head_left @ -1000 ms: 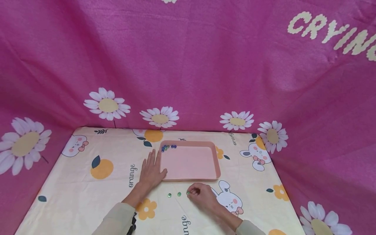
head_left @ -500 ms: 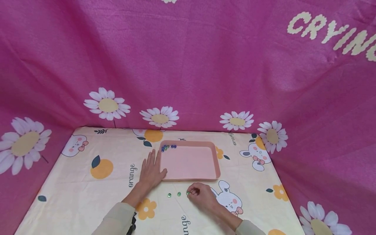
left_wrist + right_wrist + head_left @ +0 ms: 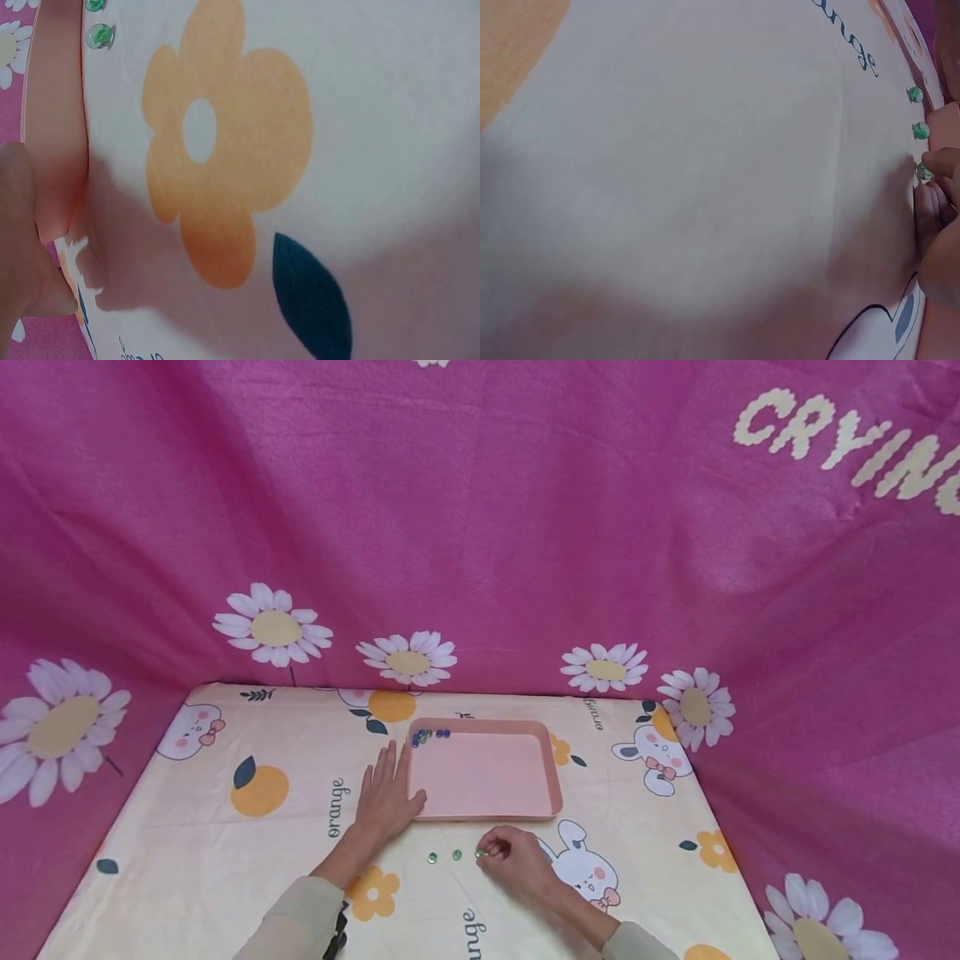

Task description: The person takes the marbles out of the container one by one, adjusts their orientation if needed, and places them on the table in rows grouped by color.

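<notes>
Magenta backdrop [image 3: 480, 527]: hangs in soft folds at left, far side and right; white daisies [image 3: 275, 628] line its lower part, pale lettering [image 3: 842, 447] sits high at right.
Cream cloth [image 3: 187, 860]: covers the table, printed with oranges, leaves, rabbits and the word "orange"; slight creases on the near side.
Left hand [image 3: 386, 802]: fingers straight and spread along the tray's left side, thumb at its near left corner.
Loose marbles: blue marbles [image 3: 439, 734] and green marbles [image 3: 423, 739] gather inside the tray's far left corner.
Row: left green marble [image 3: 432, 858], middle green marble [image 3: 457, 855] and right green marble [image 3: 480, 853] lie apart on the cloth, left to right, nearer than the tray.
Pink tray [image 3: 487, 818]: mid-table, flat, open side up; long axis left to right, short ends left and right.
Right hand [image 3: 517, 860]: fingers curled, pinching the right green marble.
</notes>
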`<state>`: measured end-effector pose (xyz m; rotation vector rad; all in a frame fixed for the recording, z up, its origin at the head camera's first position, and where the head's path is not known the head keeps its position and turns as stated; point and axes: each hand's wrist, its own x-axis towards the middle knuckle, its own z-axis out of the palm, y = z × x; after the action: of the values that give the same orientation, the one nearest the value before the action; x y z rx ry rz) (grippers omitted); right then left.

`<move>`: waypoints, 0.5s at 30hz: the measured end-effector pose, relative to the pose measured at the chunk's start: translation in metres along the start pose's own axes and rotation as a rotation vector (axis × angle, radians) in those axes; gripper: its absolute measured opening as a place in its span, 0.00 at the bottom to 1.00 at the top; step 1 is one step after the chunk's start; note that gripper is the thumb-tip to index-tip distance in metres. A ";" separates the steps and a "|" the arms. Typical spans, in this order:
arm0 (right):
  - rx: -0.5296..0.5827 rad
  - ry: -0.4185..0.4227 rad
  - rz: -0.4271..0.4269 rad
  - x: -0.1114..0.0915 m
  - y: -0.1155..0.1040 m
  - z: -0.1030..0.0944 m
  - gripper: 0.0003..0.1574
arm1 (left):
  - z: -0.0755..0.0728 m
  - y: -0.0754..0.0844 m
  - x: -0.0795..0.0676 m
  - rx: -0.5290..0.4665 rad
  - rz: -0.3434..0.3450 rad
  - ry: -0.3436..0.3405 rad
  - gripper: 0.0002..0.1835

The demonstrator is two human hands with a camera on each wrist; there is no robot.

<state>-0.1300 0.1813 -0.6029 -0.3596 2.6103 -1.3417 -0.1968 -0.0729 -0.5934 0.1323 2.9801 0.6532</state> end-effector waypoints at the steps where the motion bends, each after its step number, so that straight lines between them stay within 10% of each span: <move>1: 0.007 0.005 0.001 0.000 0.000 0.000 0.10 | 0.000 0.000 0.000 0.002 -0.001 0.000 0.48; 15: 0.166 0.020 -0.086 0.030 -0.038 -0.014 0.07 | -0.001 0.001 -0.001 0.000 0.005 0.011 0.48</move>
<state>-0.1574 0.1621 -0.5655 -0.4389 2.5021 -1.5857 -0.1958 -0.0722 -0.5922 0.1360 2.9918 0.6562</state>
